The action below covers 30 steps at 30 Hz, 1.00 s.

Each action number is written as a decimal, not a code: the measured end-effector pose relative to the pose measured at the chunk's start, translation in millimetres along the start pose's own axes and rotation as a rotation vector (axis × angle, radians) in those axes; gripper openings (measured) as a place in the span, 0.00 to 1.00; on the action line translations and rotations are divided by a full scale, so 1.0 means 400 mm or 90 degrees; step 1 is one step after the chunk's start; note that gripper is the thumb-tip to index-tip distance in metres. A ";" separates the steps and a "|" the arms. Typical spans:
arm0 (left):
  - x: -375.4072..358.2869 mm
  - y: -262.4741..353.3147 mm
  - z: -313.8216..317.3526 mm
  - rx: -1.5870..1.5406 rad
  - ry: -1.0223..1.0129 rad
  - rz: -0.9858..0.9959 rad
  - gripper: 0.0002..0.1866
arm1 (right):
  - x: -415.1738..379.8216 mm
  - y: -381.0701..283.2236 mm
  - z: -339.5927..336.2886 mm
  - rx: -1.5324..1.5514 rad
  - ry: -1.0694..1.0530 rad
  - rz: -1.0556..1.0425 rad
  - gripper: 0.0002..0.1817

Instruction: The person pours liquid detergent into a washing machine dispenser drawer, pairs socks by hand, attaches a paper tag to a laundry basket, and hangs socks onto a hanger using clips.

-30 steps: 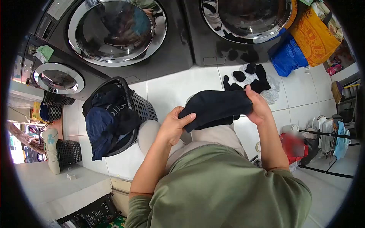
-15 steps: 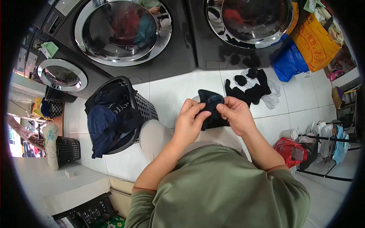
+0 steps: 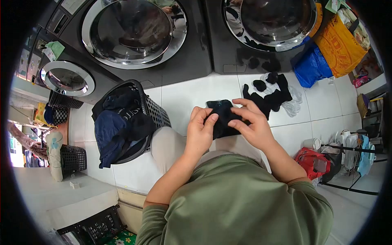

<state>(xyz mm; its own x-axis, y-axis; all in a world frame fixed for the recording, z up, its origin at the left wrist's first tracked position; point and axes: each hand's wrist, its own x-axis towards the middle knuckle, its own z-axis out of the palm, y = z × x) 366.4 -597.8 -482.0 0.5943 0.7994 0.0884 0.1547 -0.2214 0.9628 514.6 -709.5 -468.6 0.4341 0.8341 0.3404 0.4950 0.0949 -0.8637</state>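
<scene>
A small black cloth (image 3: 223, 119) is held above my lap. My left hand (image 3: 201, 127) pinches its left edge between thumb and fingers. At its right side is my right hand (image 3: 254, 124), with thumb and fingers parted and the fingertips touching the fabric. Several black socks (image 3: 277, 96) lie on the floor ahead and to the right, partly on a thin whitish plastic bag (image 3: 292, 105). Left of my knees stands a dark perforated laundry basket (image 3: 157, 111) filled with dark clothes (image 3: 112, 128).
Two large front-loading machines (image 3: 196, 57) stand ahead, a smaller round door (image 3: 67, 78) at the left. Right are a blue bag (image 3: 312, 69), an orange bag (image 3: 341, 45), a red bag (image 3: 310, 163) and a black rack (image 3: 351, 188). White tiled floor (image 3: 183, 96) lies between.
The fingers of my right hand have opened from their pinch and spread. The black cloth has shifted and folded over between my hands. Red and teal reflections in the machine doors are gone.
</scene>
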 end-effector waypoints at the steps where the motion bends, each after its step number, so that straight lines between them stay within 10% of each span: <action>1: -0.003 0.003 0.003 0.004 -0.005 0.011 0.08 | 0.000 0.000 0.004 0.030 -0.014 0.041 0.16; 5: -0.005 0.032 -0.011 0.085 0.016 0.069 0.05 | 0.013 0.067 -0.022 0.534 -0.029 0.334 0.14; 8: 0.020 0.006 -0.056 0.147 0.103 0.139 0.03 | 0.036 0.090 -0.111 0.698 0.113 0.264 0.11; 18: 0.049 -0.018 -0.113 -0.423 0.026 -0.249 0.07 | -0.002 0.195 -0.224 0.471 0.278 0.102 0.05; 25: 0.019 -0.055 -0.089 -0.276 -0.160 -0.355 0.09 | -0.047 0.262 -0.225 0.033 0.063 0.396 0.08; 30: -0.004 -0.084 -0.112 -0.230 -0.121 -0.297 0.13 | -0.030 0.228 -0.195 0.000 0.023 0.364 0.10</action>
<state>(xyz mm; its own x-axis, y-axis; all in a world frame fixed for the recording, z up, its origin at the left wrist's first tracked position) 325.0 -566.8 -503.0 0.6632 0.6461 -0.3778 0.1752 0.3567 0.9176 613.3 -753.2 -522.6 0.6577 0.7342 -0.1682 0.1740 -0.3653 -0.9145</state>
